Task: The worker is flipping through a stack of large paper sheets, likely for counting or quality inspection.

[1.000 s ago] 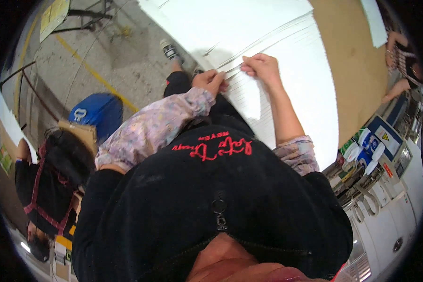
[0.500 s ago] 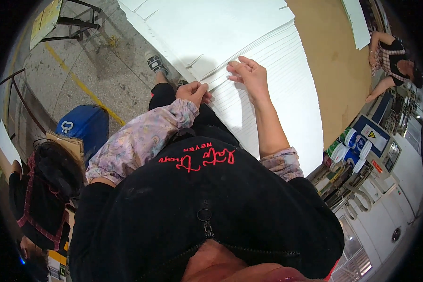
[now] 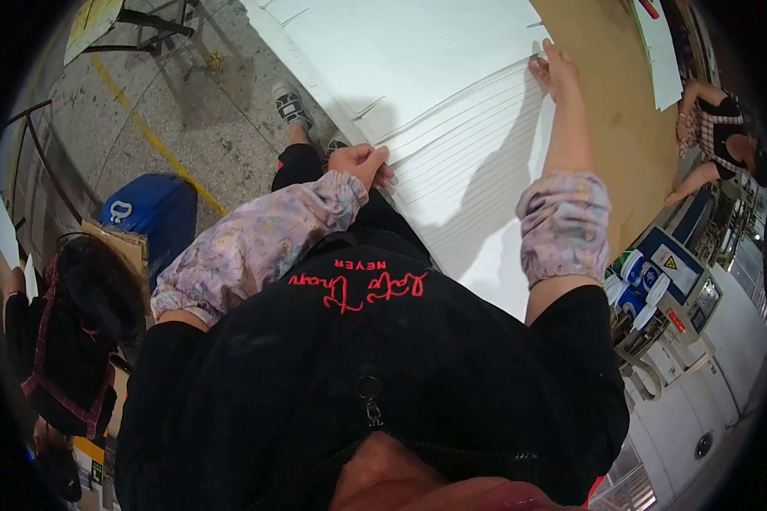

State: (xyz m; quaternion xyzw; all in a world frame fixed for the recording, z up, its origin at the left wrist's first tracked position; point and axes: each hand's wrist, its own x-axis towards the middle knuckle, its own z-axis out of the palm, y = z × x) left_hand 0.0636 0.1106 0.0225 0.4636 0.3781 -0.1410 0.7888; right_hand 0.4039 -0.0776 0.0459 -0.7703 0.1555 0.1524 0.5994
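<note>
A fanned stack of large white sheets [image 3: 460, 170] lies before me, their edges stepped in many thin lines. My left hand [image 3: 360, 163] is closed at the stack's near left corner, thumb pressed to fingers on the edge of a white sheet. My right hand [image 3: 559, 72] reaches to the far right end of that edge, with its fingers and thumb closed about the sheet's corner. Between the two hands the sheet's edge runs slantwise across the stack. Further white sheets [image 3: 400, 51] lie flat beyond it, with small slits along their left side.
The brown board surface [image 3: 618, 111] spreads to the right, with another white sheet [image 3: 656, 55] at its far side. A person [image 3: 724, 128] is at the right, another [image 3: 68, 341] at the left. A blue bin [image 3: 149, 221] stands on the floor; white-and-blue tubs [image 3: 637, 285] sit at right.
My right hand has moved right and away from me, from mid-stack to the far right end of the sheet's edge. My left hand stays at the left corner.
</note>
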